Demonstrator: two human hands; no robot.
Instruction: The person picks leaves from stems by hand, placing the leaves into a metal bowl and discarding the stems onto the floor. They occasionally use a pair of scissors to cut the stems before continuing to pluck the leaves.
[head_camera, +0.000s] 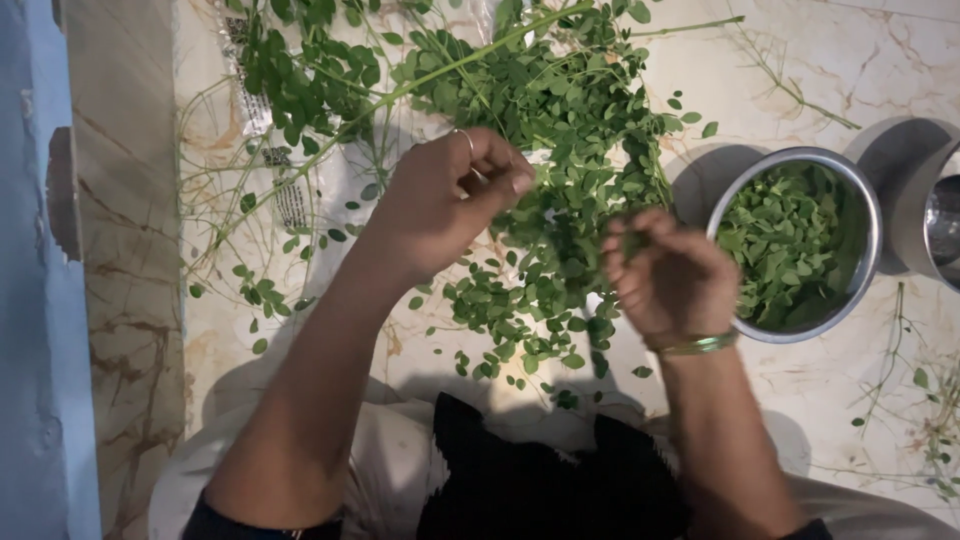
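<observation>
The marble floor (850, 60) is the biggest thing here. On it, from 10 o'clock to 1 o'clock, lies a big pile of leafy green branches (560, 90), partly on a clear plastic bag (300, 190). At 3 o'clock stands a round steel bowl (860, 210) full of picked leaves. A second steel pot (945, 220) peeks in at the far right edge.

The left hand (440, 205) pinches one leafy sprig (545, 255) between thumb and fingers, right in the middle. The right hand (670, 280) is curled around the lower part of the same sprig, just beside the bowl.

What could go wrong? Small loose leaves (500, 350) already lie on the floor near 6 o'clock, and I think more could drop there, because the hands work over the floor and not over the bowl. A right elbow swing could bump the bowl, since it sits so close.

There is open floor at 2 o'clock and at 5 o'clock. A blue wall (40, 300) closes the 9 o'clock side.
</observation>
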